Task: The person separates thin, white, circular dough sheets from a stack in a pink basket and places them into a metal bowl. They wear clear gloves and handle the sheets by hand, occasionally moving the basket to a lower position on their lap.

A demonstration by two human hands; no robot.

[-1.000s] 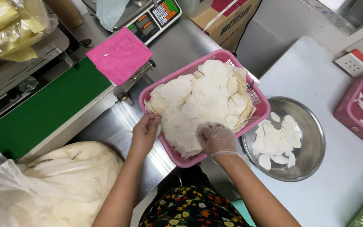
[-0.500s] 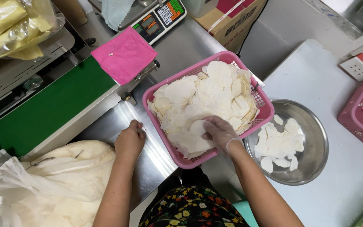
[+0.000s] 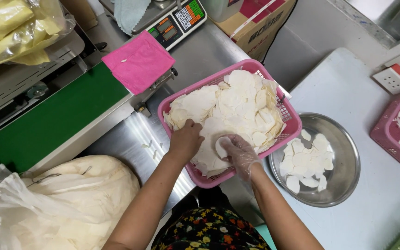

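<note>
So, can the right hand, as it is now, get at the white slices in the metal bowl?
Probably yes. The right hand, in a clear glove, holds a slice over the pink basket, and the metal bowl stands just beside it. The white slices lie uncovered, and nothing stands between.

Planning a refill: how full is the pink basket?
Full: pale slices heap above the rim of the pink basket, hiding its floor.

Pink basket, white chips, green belt.

Head cam, steep down, close; edges prob. distorted.
</note>
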